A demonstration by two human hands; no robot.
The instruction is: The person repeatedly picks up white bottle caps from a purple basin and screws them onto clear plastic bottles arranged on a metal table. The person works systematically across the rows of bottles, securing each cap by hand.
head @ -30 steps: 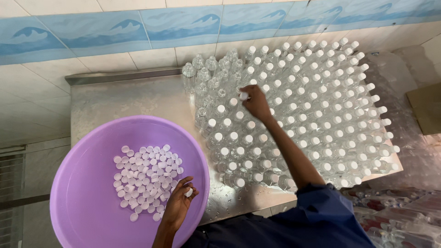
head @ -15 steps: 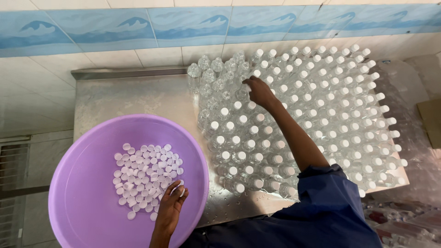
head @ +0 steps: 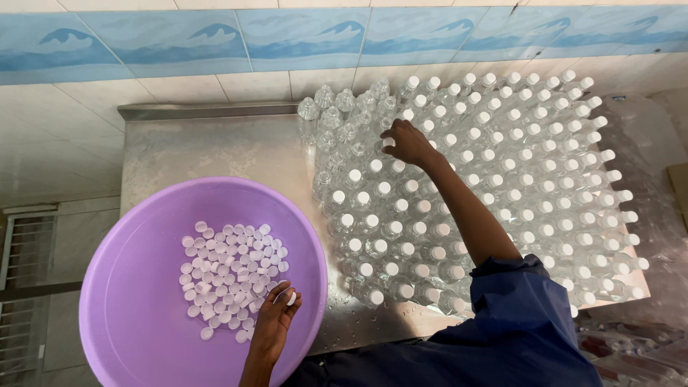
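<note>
My left hand (head: 274, 321) rests inside a purple basin (head: 136, 315), fingers closed on a white cap at the edge of a pile of white bottle caps (head: 229, 272). My right hand (head: 407, 141) reaches far over a dense block of clear plastic bottles (head: 494, 193) standing on a steel table (head: 208, 150). Its fingers press a white cap onto a bottle near the back left of the block. Most bottles wear white caps; several at the back left (head: 337, 115) are uncapped.
A tiled wall with a blue wave border (head: 287, 36) runs behind the table. A metal grate (head: 21, 265) lies at the lower left. Wrapped packs of bottles (head: 631, 351) sit at the lower right, clear plastic wrap at the right.
My right hand has moved farther back and left over the bottles. My left hand has shifted a little inside the basin onto the caps.
</note>
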